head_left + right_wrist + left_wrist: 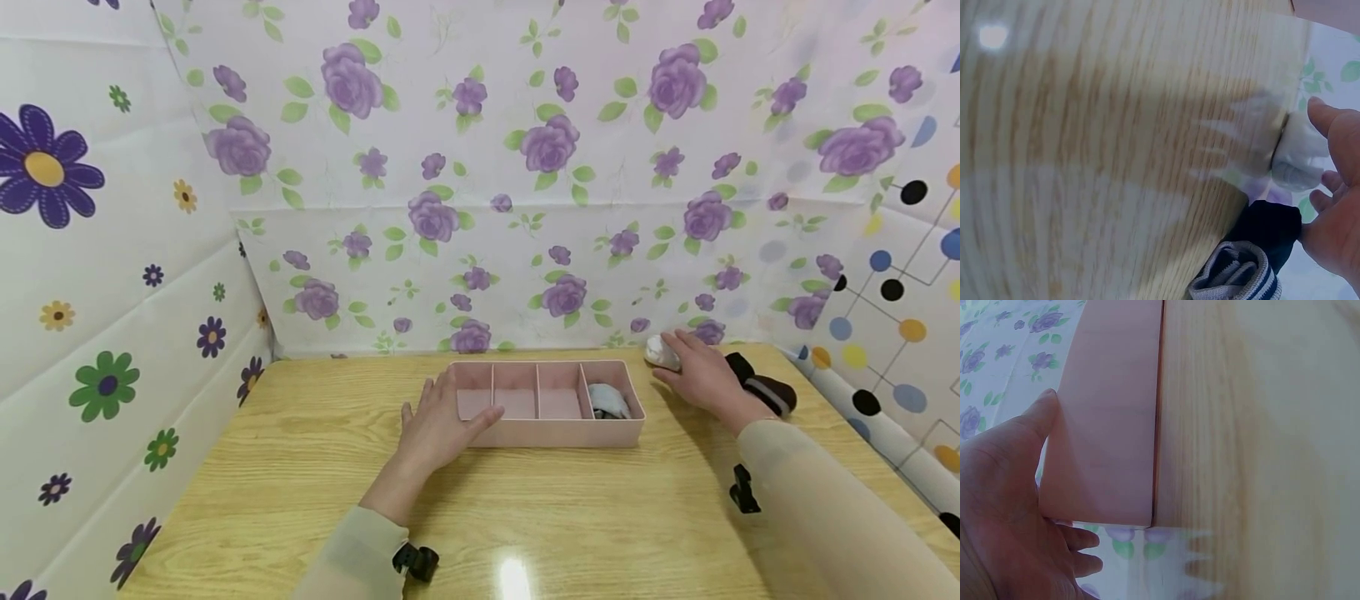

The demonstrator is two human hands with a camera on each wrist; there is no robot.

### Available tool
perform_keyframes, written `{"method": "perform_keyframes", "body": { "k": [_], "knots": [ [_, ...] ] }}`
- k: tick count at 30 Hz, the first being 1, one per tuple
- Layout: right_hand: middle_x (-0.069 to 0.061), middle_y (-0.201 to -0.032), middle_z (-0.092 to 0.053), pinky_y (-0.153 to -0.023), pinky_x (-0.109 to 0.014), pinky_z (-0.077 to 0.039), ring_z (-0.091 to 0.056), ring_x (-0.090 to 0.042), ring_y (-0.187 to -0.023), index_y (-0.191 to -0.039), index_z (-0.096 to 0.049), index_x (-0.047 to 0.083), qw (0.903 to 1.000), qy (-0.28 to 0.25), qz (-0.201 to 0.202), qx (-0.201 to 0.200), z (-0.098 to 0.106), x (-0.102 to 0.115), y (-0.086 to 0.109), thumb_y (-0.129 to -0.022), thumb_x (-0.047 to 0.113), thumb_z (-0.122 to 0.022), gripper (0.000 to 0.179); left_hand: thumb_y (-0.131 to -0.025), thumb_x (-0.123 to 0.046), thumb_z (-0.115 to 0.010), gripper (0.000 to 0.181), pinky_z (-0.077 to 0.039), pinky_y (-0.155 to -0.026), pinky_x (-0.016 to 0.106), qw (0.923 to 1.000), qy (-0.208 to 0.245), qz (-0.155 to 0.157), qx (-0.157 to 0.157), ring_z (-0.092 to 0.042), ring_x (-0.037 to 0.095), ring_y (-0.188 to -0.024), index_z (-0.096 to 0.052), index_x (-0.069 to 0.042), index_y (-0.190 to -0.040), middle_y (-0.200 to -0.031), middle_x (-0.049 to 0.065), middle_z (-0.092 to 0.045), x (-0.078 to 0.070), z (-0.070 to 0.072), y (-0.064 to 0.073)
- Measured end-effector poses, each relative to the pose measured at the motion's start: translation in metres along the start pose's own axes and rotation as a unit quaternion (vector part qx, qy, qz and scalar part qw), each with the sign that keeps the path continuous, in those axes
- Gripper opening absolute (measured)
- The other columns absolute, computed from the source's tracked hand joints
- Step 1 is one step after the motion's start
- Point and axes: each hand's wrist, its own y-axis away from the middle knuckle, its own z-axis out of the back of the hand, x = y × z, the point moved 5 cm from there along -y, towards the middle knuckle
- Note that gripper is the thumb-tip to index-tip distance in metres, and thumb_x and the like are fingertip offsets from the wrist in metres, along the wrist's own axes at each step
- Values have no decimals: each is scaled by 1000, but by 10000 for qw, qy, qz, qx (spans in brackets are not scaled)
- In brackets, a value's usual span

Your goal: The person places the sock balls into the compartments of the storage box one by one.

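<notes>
A long pink divided box (555,432) stands on the table, with a light grey-blue cloth bundle (609,402) in its rightmost compartment. My left hand (437,423) rests at the box's left end, fingers spread and thumb along the front rim. At the back right, my right hand (701,372) has its thumb and fingers on either side of a white rolled sock (662,353). Close beside that hand lie a black rolled bundle (1266,228) and a dark rolled sock (771,395) whose grey, striped cuff (1235,275) shows in the right wrist view.
The wood-grain table (585,517) meets a purple-flowered backdrop (450,275) just behind the box. Patterned sheets close in the left and right sides. A black wrist camera (416,562) sits by the left sleeve, another camera (744,489) by the right.
</notes>
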Motion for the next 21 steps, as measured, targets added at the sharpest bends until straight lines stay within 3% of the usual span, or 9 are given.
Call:
{"method": "perform_keyframes", "body": {
  "k": [8,16,21],
  "knots": [
    [-42,-170,-24,-120,-80,-24,-27,-65,-152,-171,-29,-5,9999,46,77,-82,0,2,1,-110,30,-70,82,-97,-82,-62,120,-8,-126,80,10000,44,-33,-13,-15,44,-167,-15,-6,-177,-180,22,-26,-1,0,-1],
    [-41,-157,-41,-110,-78,-40,-46,-65,-138,-168,-37,-4,9997,60,111,-214,0,2,0,-110,29,-71,75,-97,-81,-63,120,-7,-126,80,10000,12,10,2,-14,43,-168,-15,-6,-178,-180,21,-24,0,0,-1],
    [-39,-148,-44,-108,-78,-38,-51,-61,-129,-168,-40,-2,9998,-55,40,-182,0,4,0,-110,28,-71,72,-99,-78,-64,118,-6,-126,81,10000,3,23,-4,-14,44,-168,-15,-6,-178,-180,21,-24,1,0,-1]
  ]
}}
